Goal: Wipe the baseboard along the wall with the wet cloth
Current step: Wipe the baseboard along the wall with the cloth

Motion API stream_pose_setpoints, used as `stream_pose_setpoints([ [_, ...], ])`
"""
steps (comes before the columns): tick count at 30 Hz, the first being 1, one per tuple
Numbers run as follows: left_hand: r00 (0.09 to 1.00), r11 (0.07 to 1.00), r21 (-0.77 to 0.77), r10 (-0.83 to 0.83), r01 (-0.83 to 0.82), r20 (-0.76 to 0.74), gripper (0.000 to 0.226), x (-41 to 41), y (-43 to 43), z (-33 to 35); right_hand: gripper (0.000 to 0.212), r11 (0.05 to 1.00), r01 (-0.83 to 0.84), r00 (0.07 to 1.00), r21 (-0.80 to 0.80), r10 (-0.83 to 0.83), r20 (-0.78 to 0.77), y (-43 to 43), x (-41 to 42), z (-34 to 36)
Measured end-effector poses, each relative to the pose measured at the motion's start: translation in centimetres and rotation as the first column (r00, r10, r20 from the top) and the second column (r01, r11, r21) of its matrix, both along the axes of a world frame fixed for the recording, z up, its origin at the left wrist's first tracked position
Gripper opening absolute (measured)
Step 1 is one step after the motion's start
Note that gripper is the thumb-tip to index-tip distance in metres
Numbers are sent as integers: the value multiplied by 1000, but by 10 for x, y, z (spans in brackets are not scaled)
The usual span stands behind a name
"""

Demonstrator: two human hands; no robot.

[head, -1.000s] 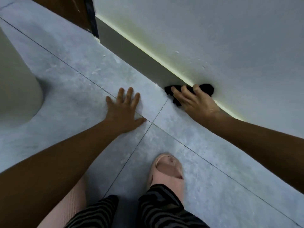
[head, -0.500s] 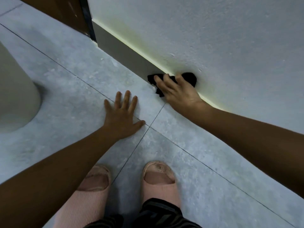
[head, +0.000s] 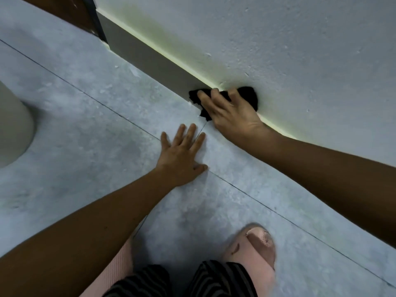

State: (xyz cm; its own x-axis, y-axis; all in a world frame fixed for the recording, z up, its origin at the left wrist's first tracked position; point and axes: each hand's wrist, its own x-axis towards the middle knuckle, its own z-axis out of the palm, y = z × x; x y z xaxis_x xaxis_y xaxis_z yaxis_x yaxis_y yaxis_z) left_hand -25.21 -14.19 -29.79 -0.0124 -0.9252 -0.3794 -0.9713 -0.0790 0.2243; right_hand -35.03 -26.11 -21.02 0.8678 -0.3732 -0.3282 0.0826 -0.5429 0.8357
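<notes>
A grey baseboard (head: 150, 58) runs along the foot of the pale textured wall, from a door frame at the upper left down toward the right. My right hand (head: 231, 116) presses a black cloth (head: 249, 96) flat against the baseboard, with cloth showing on both sides of the fingers. Just below it, my left hand (head: 182, 157) rests palm down on the grey floor tiles, fingers spread, holding nothing.
A dark wooden door and frame (head: 94, 20) end the baseboard at the upper left. A pale rounded object (head: 12, 129) stands on the floor at the left edge. A foot in a pink slipper (head: 255, 251) stands on the tiles below, beside striped trouser legs.
My right hand has slid the cloth along the baseboard toward the door frame. My left hand has shifted the same way across the tile joint. The feet have shifted on the floor.
</notes>
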Motion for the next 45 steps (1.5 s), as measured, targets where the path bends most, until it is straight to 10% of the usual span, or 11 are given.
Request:
stream_pose_setpoints([
  [11,995,998,-57,18,-12,101,84,-7,2,-3,49,986,157,956,59,-137,-260,20,-109,5],
  [22,999,996,-79,44,-44,-6,73,-38,-6,3,51,998,41,999,45,-40,-18,1,-47,10],
  [32,997,998,23,-52,51,53,83,-40,-7,3,50,972,219,939,89,-185,-290,16,-152,3],
  [40,999,998,-64,12,-9,47,89,-49,-1,-4,54,993,116,989,31,-119,94,4,-106,6],
  [45,998,994,-105,35,-29,49,88,-53,1,-8,50,995,81,996,64,-79,-33,3,-87,-14],
])
